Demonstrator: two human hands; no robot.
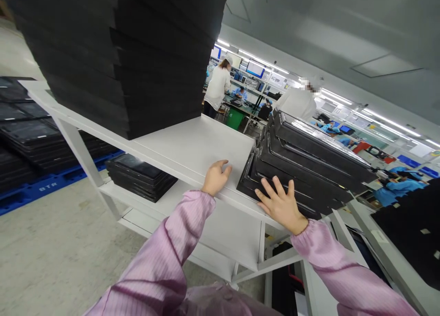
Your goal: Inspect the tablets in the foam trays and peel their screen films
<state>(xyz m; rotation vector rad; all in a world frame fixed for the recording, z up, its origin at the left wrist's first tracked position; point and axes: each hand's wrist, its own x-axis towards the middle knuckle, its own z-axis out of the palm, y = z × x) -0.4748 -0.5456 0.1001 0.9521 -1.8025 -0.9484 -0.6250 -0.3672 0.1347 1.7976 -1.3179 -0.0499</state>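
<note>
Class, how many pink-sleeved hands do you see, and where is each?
2: the left hand at the front edge of the white shelf; the right hand in front of the stacked black trays.

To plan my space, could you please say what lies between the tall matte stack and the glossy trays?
White shelf top, with the left hand at its front edge; head view.

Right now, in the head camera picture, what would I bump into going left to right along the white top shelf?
Tall black stack → left hand → shorter black stack.
</note>
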